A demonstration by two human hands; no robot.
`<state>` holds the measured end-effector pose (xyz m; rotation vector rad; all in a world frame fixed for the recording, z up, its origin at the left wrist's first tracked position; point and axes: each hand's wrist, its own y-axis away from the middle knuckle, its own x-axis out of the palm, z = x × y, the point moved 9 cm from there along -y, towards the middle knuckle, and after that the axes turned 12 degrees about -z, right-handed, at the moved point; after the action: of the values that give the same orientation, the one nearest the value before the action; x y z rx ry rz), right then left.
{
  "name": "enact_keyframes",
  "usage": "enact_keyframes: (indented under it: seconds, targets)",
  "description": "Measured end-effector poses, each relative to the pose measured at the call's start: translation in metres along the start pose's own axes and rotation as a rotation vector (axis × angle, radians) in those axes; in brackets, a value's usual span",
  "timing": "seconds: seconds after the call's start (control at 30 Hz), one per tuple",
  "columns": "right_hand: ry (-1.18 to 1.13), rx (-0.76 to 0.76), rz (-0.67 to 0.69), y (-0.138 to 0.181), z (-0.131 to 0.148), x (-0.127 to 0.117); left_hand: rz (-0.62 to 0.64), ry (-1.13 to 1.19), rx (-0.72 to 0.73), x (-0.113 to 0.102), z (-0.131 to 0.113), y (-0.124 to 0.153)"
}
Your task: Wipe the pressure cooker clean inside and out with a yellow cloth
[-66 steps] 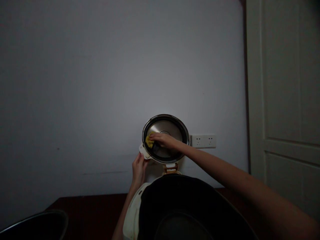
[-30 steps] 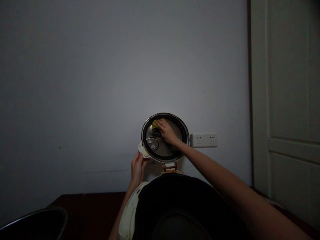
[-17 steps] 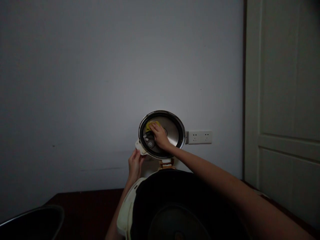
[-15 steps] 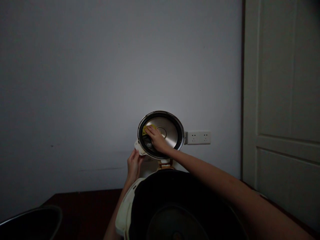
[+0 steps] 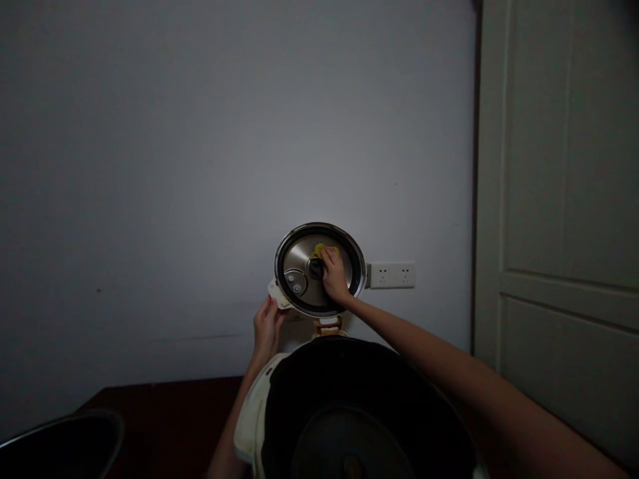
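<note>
An electric cooker (image 5: 252, 416) stands open in front of me, its dark inside facing up. Its round lid (image 5: 301, 254) is tipped up on the hinge, with the metal inner face toward me. My right hand (image 5: 335, 276) presses a yellow cloth (image 5: 319, 249) against the upper middle of that face, right of the small round valve (image 5: 297, 288). At the lid's lower left, my left hand (image 5: 266, 326) grips the white tab (image 5: 278, 295) on the rim. The left fingertips are partly hidden behind it.
Behind the lid rises a plain wall (image 5: 200, 166) with a socket panel (image 5: 393, 275) just to the right. A dark round pot (image 5: 107, 416) sits at the lower left on the dark red table (image 5: 170, 412). A pale door (image 5: 559, 199) fills the right side.
My right hand has moved the yellow cloth rightward across the lid's inner face, from its left edge to the upper middle, uncovering the valve area. The left hand stays at the tab.
</note>
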<state>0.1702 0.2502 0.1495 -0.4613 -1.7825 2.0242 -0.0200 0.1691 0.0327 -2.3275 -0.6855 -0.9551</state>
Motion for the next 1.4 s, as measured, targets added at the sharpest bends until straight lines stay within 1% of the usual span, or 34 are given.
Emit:
enact_keyframes:
  seconds: [0.03,0.13,0.2,0.23,0.3,0.43,0.47,0.53,0.6,0.7,0.77,0.83,0.87,0.93,1.03,1.13,1.2,1.27,1.4]
  targets:
    - [-0.012,-0.022,0.042,0.008,0.011,0.007,-0.005,0.004,-0.002,0.0,0.0,0.0]
    - [-0.051,-0.153,0.207,0.032,0.046,0.027,0.0,0.003,-0.004,0.001,0.001,0.0]
    - [-0.065,-0.222,0.282,0.041,0.058,0.031,0.004,-0.002,-0.006,0.001,0.001,-0.001]
    - [-0.067,-0.24,0.306,0.042,0.059,0.031,0.003,-0.004,-0.007,0.001,0.002,-0.001]
    - [-0.052,-0.235,0.316,0.036,0.047,0.023,-0.003,-0.007,-0.006,0.0,0.002,-0.002]
    - [0.071,-0.08,0.208,0.008,-0.002,-0.006,0.001,-0.017,-0.013,-0.001,0.001,-0.001]
    - [0.101,-0.046,0.193,0.004,-0.01,-0.012,-0.002,-0.022,-0.018,-0.001,0.001,0.0]
    - [0.15,-0.009,0.207,0.004,-0.017,-0.015,-0.013,-0.023,-0.028,-0.001,0.0,0.001]
    - [0.197,0.017,0.249,0.015,-0.011,-0.011,-0.032,-0.018,-0.039,-0.001,-0.001,0.002]
    - [0.25,0.037,0.356,0.044,0.008,0.001,-0.053,-0.018,-0.054,-0.001,0.0,0.002]
    - [0.261,0.022,0.459,0.061,0.02,0.01,-0.055,-0.022,-0.057,-0.001,0.001,0.001]
    - [0.257,-0.024,0.557,0.069,0.027,0.014,-0.056,-0.028,-0.054,-0.002,0.002,0.0]
    - [0.258,-0.049,0.587,0.068,0.028,0.013,-0.056,-0.03,-0.053,-0.003,0.003,-0.001]
    - [0.31,-0.067,0.607,0.056,0.023,0.007,-0.053,-0.031,-0.051,-0.003,0.003,-0.001]
    - [0.444,-0.017,0.587,0.028,0.007,-0.006,-0.057,-0.032,-0.055,-0.003,0.002,-0.001]
    - [0.53,0.034,0.588,0.01,0.004,-0.014,-0.058,-0.027,-0.066,-0.002,0.002,0.0]
    - [0.574,0.053,0.619,0.009,0.011,-0.016,-0.054,-0.023,-0.063,-0.001,0.001,0.0]
    - [0.589,0.043,0.679,0.015,0.024,-0.015,-0.054,-0.021,-0.057,0.0,0.0,0.001]
    - [0.549,-0.048,0.787,0.035,0.058,-0.007,-0.071,-0.02,-0.069,-0.001,0.0,0.002]
